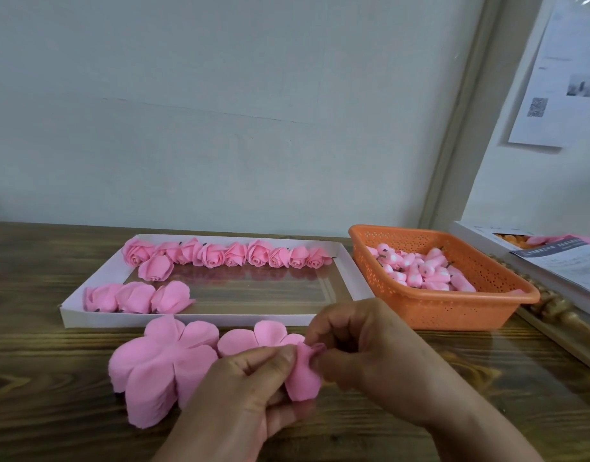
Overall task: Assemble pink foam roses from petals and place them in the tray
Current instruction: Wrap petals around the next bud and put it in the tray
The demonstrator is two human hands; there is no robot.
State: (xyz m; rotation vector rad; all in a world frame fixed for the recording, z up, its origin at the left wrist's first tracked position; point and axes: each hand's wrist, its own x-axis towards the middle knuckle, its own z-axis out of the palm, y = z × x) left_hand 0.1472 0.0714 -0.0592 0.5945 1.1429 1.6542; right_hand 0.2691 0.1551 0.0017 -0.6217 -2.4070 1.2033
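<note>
- Head view looks down on both hands meeting low in the middle, above a wooden table (387, 428).
- Left hand (250, 388) comes up from the bottom edge, palm turned toward the right, its fingers curled; thumb and forefinger pinch the near side of a pink petal piece (302, 375).
- Right hand (360, 338) reaches in from the lower right, back of the hand toward the camera, fingers bent and bunched together, their tips pinching the top of the same petal piece where it is gathered into a small fold.
- Petal piece hangs between the two hands, just above the table.
- Stack of flat petal cut-outs (160, 365) lies on the table beside the left hand, with a second, smaller stack (253, 338) behind the hands.
- White tray (348, 271) sits just beyond, holding a back row of finished roses (227, 255) and three more roses (137, 298) at its near left corner.
- Orange basket (453, 305), right of the tray, holds small pink buds (423, 268).
</note>
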